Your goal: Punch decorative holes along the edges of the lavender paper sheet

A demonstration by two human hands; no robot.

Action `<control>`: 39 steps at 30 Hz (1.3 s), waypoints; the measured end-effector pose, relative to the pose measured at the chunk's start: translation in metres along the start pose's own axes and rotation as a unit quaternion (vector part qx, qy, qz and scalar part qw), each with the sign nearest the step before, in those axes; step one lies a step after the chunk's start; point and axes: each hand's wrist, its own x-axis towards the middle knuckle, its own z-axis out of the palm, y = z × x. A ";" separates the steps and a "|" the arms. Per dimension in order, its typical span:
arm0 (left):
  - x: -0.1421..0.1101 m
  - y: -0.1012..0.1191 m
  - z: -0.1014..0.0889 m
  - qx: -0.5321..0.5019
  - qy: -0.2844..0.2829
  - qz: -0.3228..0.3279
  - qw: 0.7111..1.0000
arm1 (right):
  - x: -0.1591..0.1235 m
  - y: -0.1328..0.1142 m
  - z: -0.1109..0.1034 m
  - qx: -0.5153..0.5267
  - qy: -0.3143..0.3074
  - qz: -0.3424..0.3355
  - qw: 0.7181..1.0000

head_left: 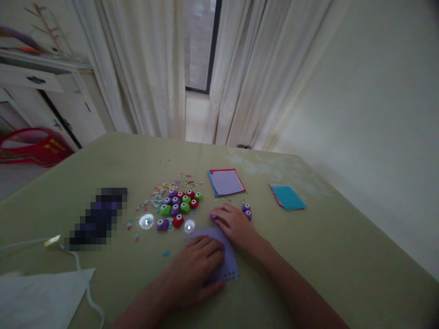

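A lilac foam sheet (229, 265) with small holes along its edge lies on the green table (336, 246). My left hand (195, 269) rests flat on it, fingers stretched out. My right hand (235, 224) lies at the sheet's far edge, its fingers curled over a small purple punch (213, 217) whose tip shows at the fingertips. Two more purple punches (246, 211) sit just right of that hand. A cluster of several purple, green and red craft punches (180, 203) stands to the left.
Colourful paper confetti (161, 189) is scattered behind the punches. A stack of paper sheets with a red edge (226, 182) and a blue sheet stack (287, 197) lie farther back. A white sheet (41, 297) and cable (84, 278) lie at the front left. Curtains and a white cabinet stand beyond.
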 end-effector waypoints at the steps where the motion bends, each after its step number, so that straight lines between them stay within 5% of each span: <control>1: 0.000 -0.002 0.001 0.000 0.004 -0.009 1.000 | -0.014 0.006 -0.005 0.000 0.011 0.031 0.999; 8: -0.003 -0.027 0.014 -0.008 0.020 -0.077 0.997 | -0.074 0.026 -0.020 0.105 0.068 0.103 0.987; 20: -0.006 -0.046 0.023 0.036 0.097 -0.060 0.993 | -0.077 0.031 -0.030 0.202 0.027 0.119 0.972; 39: -0.008 -0.053 0.031 0.108 0.115 -0.049 0.986 | -0.075 0.018 -0.025 0.246 0.020 0.154 0.957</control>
